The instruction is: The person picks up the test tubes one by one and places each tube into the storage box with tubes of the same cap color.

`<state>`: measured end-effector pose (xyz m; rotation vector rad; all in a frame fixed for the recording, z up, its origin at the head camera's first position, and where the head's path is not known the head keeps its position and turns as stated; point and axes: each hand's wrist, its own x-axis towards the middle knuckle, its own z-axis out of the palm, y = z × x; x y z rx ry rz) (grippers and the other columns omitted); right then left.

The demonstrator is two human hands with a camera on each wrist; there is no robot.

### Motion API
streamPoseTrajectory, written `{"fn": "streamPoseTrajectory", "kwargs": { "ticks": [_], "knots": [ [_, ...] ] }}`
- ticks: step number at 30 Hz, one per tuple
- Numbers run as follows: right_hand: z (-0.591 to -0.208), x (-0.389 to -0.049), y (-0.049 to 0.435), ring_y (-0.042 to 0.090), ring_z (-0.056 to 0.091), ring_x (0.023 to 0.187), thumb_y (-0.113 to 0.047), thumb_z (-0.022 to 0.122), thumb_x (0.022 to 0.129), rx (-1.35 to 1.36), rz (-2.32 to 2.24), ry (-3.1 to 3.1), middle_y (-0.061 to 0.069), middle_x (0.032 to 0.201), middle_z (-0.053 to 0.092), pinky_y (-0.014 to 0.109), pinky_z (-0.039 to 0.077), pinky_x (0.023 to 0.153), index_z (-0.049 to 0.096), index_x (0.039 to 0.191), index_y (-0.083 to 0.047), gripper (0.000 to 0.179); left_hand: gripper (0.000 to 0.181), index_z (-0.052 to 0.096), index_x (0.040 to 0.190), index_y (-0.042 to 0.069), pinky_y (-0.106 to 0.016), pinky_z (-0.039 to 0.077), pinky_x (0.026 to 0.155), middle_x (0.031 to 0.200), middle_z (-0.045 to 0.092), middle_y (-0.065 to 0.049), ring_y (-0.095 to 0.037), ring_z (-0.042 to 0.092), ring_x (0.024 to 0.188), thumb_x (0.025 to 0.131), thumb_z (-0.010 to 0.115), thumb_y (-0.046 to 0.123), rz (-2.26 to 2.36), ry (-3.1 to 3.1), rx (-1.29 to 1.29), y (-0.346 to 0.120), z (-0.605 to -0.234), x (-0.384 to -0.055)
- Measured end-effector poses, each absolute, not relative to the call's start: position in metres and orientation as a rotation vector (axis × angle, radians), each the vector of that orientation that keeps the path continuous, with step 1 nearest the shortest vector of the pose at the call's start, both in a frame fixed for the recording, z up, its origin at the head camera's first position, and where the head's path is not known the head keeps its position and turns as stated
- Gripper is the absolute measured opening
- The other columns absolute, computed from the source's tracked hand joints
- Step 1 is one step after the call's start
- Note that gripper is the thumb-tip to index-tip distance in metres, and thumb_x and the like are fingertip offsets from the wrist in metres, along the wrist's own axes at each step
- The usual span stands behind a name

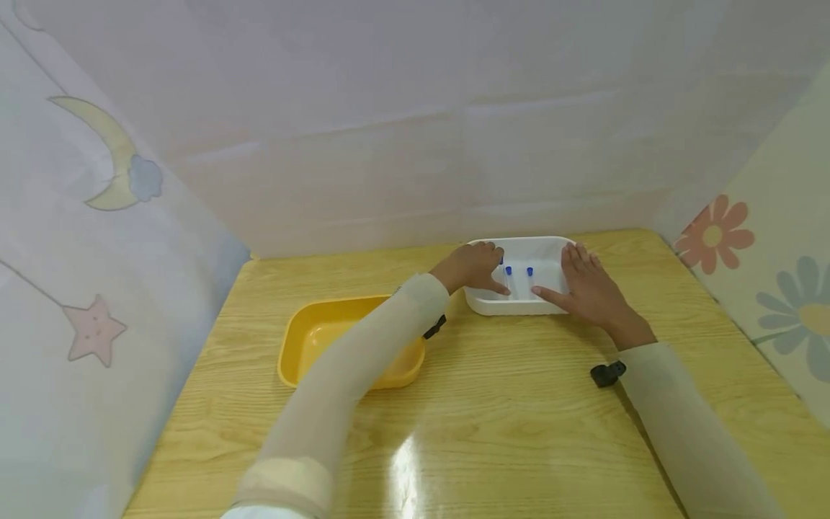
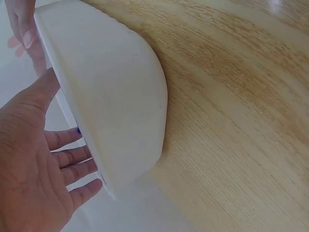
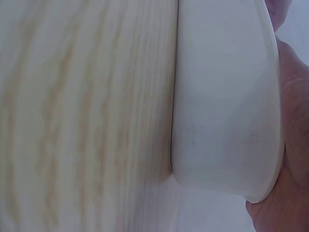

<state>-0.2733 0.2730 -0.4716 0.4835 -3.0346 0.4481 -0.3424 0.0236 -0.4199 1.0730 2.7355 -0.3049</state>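
Observation:
Toward the back right of the table is a white tray (image 1: 515, 308) holding a few small clear tubes with blue caps (image 1: 529, 272). My left hand (image 1: 476, 268) reaches over the tray's left end, thumb toward the tubes; in the left wrist view its fingers are spread and extend behind the rim, a bit of blue cap (image 2: 79, 130) showing by a fingertip. Over the right end lies my right hand (image 1: 593, 292), fingers extended and thumb pointing inward toward a tube. In the right wrist view that hand (image 3: 294, 116) is right at the tray's rim, partly hidden behind it.
A yellow tray (image 1: 288, 339) stands left of the white one, partly covered by my left sleeve (image 1: 363, 346). Behind the wooden table (image 1: 506, 418) rises a pale wall sheet (image 1: 389, 144), with printed side walls at left and right.

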Motion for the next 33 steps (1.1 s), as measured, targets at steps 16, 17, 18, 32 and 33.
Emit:
{"fn": "streamPoseTrajectory", "kwargs": {
  "ticks": [16, 17, 18, 32, 33],
  "knots": [
    [-0.469, -0.271, 0.273, 0.043, -0.007, 0.153, -0.069, 0.049, 0.097, 0.475, 0.478, -3.024, 0.030, 0.165, -0.005, 0.056, -0.004, 0.122, -0.001, 0.156, 0.012, 0.112, 0.086, 0.050, 0.147, 0.009, -0.035, 0.042, 0.110, 0.142, 0.055, -0.005, -0.021, 0.050, 0.131, 0.089, 0.060, 0.072, -0.295, 2.747, 1.055, 0.026, -0.427, -0.338],
    [-0.469, -0.271, 0.273, 0.043, -0.007, 0.153, -0.069, 0.049, 0.097, 0.474, 0.480, -3.024, 0.030, 0.165, -0.005, 0.056, -0.004, 0.122, -0.001, 0.156, 0.012, 0.112, 0.086, 0.049, 0.148, 0.010, -0.035, 0.042, 0.110, 0.143, 0.054, -0.005, -0.022, 0.049, 0.132, 0.089, 0.060, 0.071, -0.291, 2.749, 1.041, 0.027, -0.427, -0.337],
    [-0.469, -0.271, 0.273, 0.043, -0.007, 0.153, -0.069, 0.049, 0.096, 0.473, 0.480, -3.024, 0.030, 0.165, -0.005, 0.056, -0.005, 0.122, -0.001, 0.156, 0.012, 0.112, 0.086, 0.049, 0.149, 0.010, -0.036, 0.041, 0.111, 0.144, 0.054, -0.006, -0.022, 0.048, 0.133, 0.089, 0.061, 0.071, -0.291, 2.750, 1.034, 0.027, -0.428, -0.337],
    [-0.468, -0.269, 0.273, 0.043, -0.007, 0.153, -0.070, 0.048, 0.096, 0.463, 0.468, -3.032, 0.030, 0.165, -0.005, 0.055, -0.004, 0.122, -0.001, 0.156, 0.012, 0.113, 0.068, 0.055, 0.140, 0.013, -0.034, 0.045, 0.101, 0.131, 0.057, -0.002, -0.017, 0.052, 0.117, 0.094, 0.061, 0.063, -0.328, 2.751, 1.000, 0.032, -0.438, -0.332],
    [-0.468, -0.269, 0.274, 0.043, -0.007, 0.153, -0.070, 0.048, 0.096, 0.462, 0.466, -3.031, 0.030, 0.165, -0.005, 0.055, -0.004, 0.122, -0.001, 0.156, 0.012, 0.113, 0.068, 0.055, 0.139, 0.013, -0.034, 0.045, 0.100, 0.131, 0.057, -0.002, -0.017, 0.052, 0.116, 0.094, 0.061, 0.063, -0.328, 2.750, 1.002, 0.033, -0.438, -0.333]
  ]
}}
